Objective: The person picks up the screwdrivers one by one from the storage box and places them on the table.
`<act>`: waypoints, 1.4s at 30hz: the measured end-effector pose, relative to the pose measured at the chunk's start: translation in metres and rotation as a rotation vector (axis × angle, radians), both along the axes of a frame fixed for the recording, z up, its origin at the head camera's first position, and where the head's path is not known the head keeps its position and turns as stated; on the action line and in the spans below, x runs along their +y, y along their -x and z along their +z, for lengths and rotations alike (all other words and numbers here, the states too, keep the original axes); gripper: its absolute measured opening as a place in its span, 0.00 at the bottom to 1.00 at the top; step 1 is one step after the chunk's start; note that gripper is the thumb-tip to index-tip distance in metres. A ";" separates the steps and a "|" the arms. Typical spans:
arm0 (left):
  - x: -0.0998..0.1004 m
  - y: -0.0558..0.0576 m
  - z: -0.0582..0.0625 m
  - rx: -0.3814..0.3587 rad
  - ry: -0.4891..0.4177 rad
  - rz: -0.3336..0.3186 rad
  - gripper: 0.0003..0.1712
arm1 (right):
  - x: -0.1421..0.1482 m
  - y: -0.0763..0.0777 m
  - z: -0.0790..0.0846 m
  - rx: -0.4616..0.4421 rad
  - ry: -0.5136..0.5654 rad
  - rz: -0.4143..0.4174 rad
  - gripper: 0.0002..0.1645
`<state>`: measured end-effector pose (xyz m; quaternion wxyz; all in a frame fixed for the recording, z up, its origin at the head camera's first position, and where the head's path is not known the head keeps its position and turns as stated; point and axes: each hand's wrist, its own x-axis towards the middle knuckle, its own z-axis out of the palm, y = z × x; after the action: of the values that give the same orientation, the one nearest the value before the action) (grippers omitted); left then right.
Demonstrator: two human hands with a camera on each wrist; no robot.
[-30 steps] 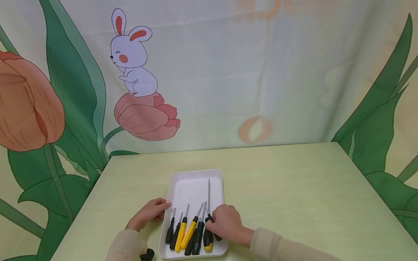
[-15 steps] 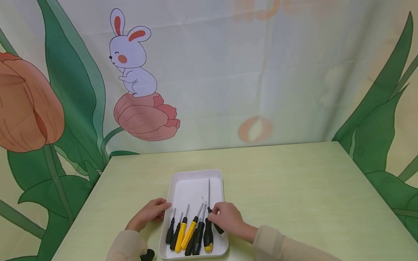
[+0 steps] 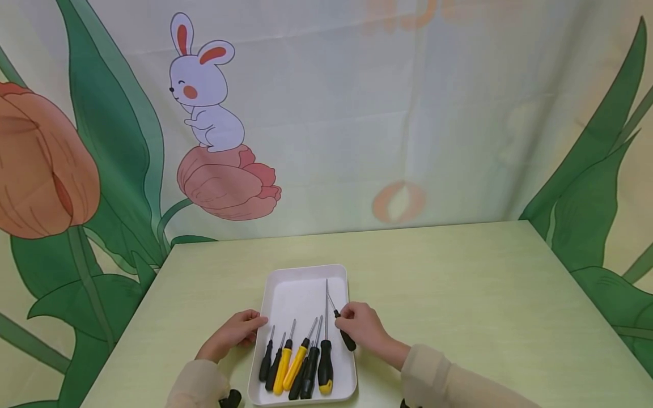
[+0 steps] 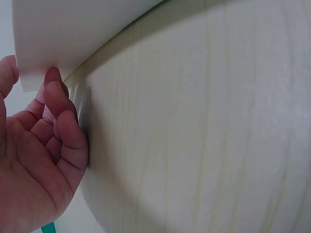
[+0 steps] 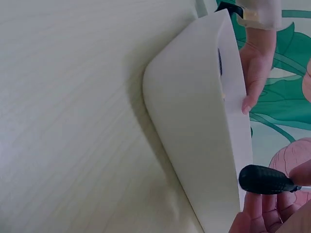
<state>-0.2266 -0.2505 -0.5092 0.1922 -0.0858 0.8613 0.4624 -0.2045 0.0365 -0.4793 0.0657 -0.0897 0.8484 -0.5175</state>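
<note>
My right hand [image 3: 363, 328] pinches a small black-handled screwdriver [image 3: 348, 340] above the right rim of a white tray [image 3: 293, 283]. Its shaft points away and to the left; in the right wrist view the black handle [image 5: 262, 179] shows beside the tray wall. My left hand [image 3: 234, 333] holds the tray's left rim, with fingertips [image 4: 52, 75] against the outer wall in the left wrist view. In the tray lie several black screwdrivers [image 3: 266, 362], two yellow ones [image 3: 283, 368], and a long-shafted black screwdriver with a yellow end [image 3: 325, 362] nearest the right side.
The tray stands near the front of a pale wood-grain table [image 3: 459, 294]. Behind it hangs a printed cloth [image 3: 326, 113] with a rabbit and tulips. A black object [image 3: 231, 399] shows beside the left sleeve.
My right hand has lifted the small black screwdriver from beside the long one and moved up and to the right. The left hand and the tray have stayed in place.
</note>
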 end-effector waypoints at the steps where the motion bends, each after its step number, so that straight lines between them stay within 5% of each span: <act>1: 0.000 0.000 0.000 0.000 0.001 0.002 0.16 | 0.001 0.001 0.001 -0.007 0.013 -0.012 0.04; 18: 0.002 -0.002 0.002 -0.001 0.014 0.022 0.16 | 0.021 0.020 -0.002 -0.321 0.229 -0.143 0.05; 42: 0.000 0.000 0.001 -0.004 -0.013 0.043 0.15 | 0.050 0.054 -0.032 -0.410 0.219 -0.218 0.06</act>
<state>-0.2268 -0.2509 -0.5079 0.1844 -0.1037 0.8558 0.4720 -0.2581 0.0864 -0.5114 0.1702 0.1026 0.7608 -0.6178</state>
